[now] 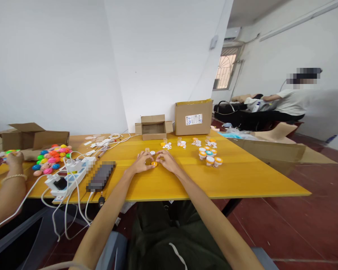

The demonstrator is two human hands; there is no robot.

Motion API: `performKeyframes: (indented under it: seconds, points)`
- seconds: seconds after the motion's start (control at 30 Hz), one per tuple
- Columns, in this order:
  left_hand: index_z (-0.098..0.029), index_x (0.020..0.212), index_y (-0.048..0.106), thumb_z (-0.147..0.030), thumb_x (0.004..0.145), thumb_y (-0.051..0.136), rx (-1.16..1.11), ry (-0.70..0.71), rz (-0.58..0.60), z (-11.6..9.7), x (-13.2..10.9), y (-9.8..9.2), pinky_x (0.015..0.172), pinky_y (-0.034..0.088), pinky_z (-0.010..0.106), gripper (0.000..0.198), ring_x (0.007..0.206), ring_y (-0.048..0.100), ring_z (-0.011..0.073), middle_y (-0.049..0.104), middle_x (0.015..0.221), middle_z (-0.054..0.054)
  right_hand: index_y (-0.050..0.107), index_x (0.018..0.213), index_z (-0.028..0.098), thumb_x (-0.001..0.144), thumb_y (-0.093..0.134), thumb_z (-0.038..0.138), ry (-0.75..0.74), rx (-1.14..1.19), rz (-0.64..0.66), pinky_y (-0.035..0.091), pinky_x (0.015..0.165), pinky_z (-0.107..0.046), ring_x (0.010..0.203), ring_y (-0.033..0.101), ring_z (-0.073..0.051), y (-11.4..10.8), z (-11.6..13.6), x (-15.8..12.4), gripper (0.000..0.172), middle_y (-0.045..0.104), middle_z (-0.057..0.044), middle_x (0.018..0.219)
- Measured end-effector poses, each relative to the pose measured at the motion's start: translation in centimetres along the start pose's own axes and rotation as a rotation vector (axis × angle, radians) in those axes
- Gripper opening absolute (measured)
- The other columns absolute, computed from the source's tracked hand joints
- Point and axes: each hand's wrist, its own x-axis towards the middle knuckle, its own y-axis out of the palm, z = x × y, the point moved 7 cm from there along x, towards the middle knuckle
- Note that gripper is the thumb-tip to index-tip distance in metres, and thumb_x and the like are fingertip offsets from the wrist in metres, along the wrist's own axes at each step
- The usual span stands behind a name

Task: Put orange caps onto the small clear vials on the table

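My left hand (141, 162) and my right hand (166, 161) meet over the table, fingers curled in a pinch. Between their fingertips is a small round orange lid (154, 164), low over the wood or resting on it. Just beyond the fingers lie a white round lid (152, 153) and a small clear cup (147, 150), partly hidden by my left hand. Small white pieces (167, 146) are heaped farther back, beside clear cups and orange lids. To the right, several clear jars (210, 160) with orange, white and teal lids stand in a cluster.
An open small carton (153, 129) and a larger cardboard box (193, 118) stand at the back. Left are a phone (101, 176), a power strip (73, 176) with cables, and colourful balls (52, 159). Another person's hand (15, 159) works at far left; a person (294, 99) sits at right.
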Motion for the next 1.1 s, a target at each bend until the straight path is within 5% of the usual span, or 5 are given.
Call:
performKeyframes:
  seconds: [1.1]
  points:
    - [-0.029,0.096,0.071,-0.047,0.082,0.067,0.026,-0.026,0.013,-0.28,0.24,0.44,0.103,0.034,0.047,0.023,0.115,0.047,0.0273,0.059,0.113,0.004,0.069,0.07,0.023,0.077,0.069,0.012,-0.05,0.082,0.087,0.048,0.095,-0.039,0.105,0.062,-0.021,0.18,0.4,-0.13,0.012,0.066,-0.005,0.108]
